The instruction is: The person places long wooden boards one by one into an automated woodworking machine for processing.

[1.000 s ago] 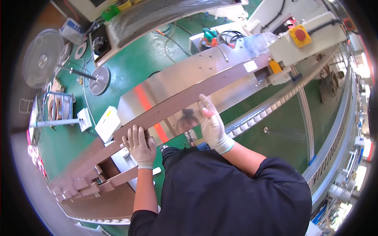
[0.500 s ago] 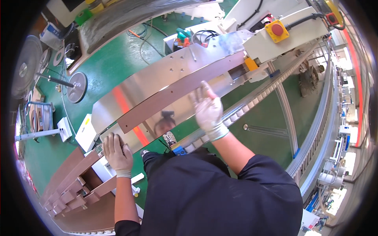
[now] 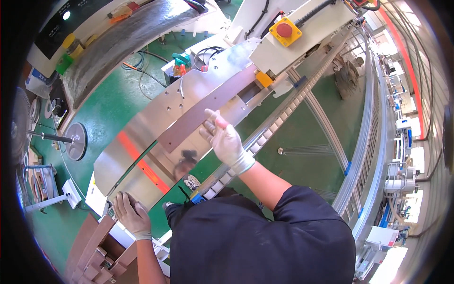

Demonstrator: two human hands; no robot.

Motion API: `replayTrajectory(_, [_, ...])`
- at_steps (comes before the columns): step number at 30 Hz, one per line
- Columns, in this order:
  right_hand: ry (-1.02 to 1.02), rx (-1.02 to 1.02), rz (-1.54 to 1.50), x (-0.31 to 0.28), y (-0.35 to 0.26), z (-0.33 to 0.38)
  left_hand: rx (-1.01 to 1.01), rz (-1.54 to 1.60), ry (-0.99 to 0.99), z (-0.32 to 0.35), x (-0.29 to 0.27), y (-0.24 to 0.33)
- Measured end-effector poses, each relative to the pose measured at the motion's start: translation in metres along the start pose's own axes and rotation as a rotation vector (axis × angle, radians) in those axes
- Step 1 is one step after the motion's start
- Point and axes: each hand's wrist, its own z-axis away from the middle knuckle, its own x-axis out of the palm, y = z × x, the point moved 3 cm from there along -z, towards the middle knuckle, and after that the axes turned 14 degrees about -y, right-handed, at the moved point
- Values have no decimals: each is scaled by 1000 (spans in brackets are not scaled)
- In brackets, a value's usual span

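Note:
A long brown board [image 3: 188, 127] lies along the shiny metal machine table [image 3: 113, 163], its far end under the machine's head. My right hand [image 3: 226, 144], in a pale work glove, is over the near side of the board with its fingers stretched out and the palm partly turned up. Whether its fingertips touch the board I cannot tell. My left hand [image 3: 130, 215], gloved too, rests at the table's near left end, fingers extended and nothing held. A slot shows in the table behind the board's near end.
The pale machine head [image 3: 302, 40] carries a red stop button on a yellow box [image 3: 284, 31]. A roller rail [image 3: 265, 137] runs diagonally right of my right hand. Brown boards and blocks [image 3: 101, 255] are stacked at the lower left. A fan base [image 3: 75, 142] stands on the green floor.
The brown board has slid along the table toward the machine head, baring the slot at the near left. My right hand has moved with the view, still over the board; my left hand stays at the table end.

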Motion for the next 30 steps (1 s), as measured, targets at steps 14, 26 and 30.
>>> replayTrajectory(14, [29, -281, 3, -6, 25, -9, -6, 10, 13, 3, 7, -1])
replayTrajectory(26, [136, -136, 295, 21, 36, -50, 33, -28, 159, 15, 1, -23])
replayTrajectory(30, [-104, -452, 1412, 29, 99, -24, -88, 100, -145, 7, -9, -12])
